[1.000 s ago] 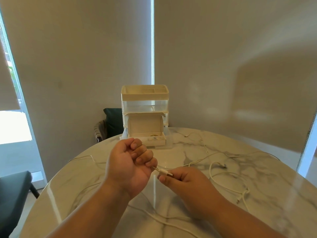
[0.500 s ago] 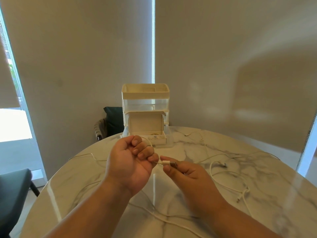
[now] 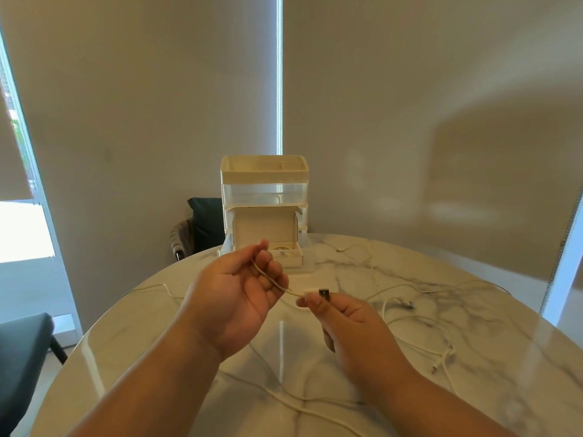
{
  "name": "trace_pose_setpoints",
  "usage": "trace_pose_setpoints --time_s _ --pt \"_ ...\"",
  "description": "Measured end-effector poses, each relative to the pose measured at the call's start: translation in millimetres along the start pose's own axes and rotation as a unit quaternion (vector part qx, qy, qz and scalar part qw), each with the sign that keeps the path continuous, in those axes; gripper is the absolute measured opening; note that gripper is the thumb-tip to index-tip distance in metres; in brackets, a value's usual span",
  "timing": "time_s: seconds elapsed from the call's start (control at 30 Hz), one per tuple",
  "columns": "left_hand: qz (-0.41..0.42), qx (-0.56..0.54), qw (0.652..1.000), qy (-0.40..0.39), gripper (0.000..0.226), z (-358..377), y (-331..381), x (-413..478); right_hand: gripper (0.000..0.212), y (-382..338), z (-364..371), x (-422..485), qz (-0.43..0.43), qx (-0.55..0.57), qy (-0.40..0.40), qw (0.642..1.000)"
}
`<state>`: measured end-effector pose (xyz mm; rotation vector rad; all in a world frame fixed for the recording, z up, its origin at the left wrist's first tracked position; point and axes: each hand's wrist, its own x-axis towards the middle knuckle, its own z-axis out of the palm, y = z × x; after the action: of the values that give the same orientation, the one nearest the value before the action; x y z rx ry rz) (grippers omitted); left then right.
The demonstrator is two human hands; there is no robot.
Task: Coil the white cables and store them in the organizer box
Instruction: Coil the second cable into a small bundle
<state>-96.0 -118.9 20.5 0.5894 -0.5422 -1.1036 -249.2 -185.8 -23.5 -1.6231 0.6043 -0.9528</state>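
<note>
My right hand (image 3: 339,313) pinches the USB plug end (image 3: 317,293) of a thin white cable. That cable runs left across the fingers of my left hand (image 3: 239,288), which is palm-up with its fingers spread and half curled. Both hands hover over the marble table (image 3: 492,348). More white cables (image 3: 419,342) lie loose and tangled on the table to the right and under my forearms. The cream organizer box (image 3: 264,209) stands at the table's far edge, with a small open box (image 3: 285,255) in front of it.
A dark chair with a cushion (image 3: 202,227) sits behind the table at the left. Another dark seat (image 3: 22,351) is at the lower left. Closed blinds hang behind, with a bright window (image 3: 22,228) on the left.
My left hand has opened from a fist to spread fingers with the cable across them. Both hands have risen a little toward the organizer, and the plug end now sits higher.
</note>
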Motion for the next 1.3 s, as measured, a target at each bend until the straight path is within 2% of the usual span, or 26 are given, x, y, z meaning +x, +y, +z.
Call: trace_pose_setpoints --time_s 0.13,0.43,0.67,0.83,1.03,1.17,1.3 --pt "0.016 0.037 0.999 0.005 0.030 4.0 -6.3 -1.3 0.024 -4.7 -1.4 -0.1 0.021 0.017 0.015 1.000" --pt "0.005 -0.027 0.998 0.064 0.024 13.3 -10.9 -4.4 0.023 -7.8 0.2 -1.7 0.009 -0.004 0.021 1.000" --pt "0.009 -0.008 0.999 0.048 0.026 12.7 -11.7 -3.4 0.022 -9.7 1.2 -2.5 -0.003 0.014 0.030 0.999" --pt "-0.009 -0.034 0.998 0.045 0.024 5.3 -12.1 1.5 0.020 -6.7 0.3 -2.2 -0.015 -0.019 0.035 0.999" --pt "0.017 -0.093 0.995 0.040 0.029 -1.3 -3.8 1.2 0.013 0.4 3.9 -3.8 0.000 -0.043 0.010 0.999" --pt "0.029 -0.110 0.992 0.044 0.027 -4.3 -2.9 4.6 0.028 5.3 11.9 -9.8 0.033 -0.035 -0.046 0.998" --pt "0.049 -0.083 0.993 0.066 0.026 -5.6 -2.8 7.6 0.014 3.3 13.9 -10.6 0.042 -0.112 -0.081 0.990"
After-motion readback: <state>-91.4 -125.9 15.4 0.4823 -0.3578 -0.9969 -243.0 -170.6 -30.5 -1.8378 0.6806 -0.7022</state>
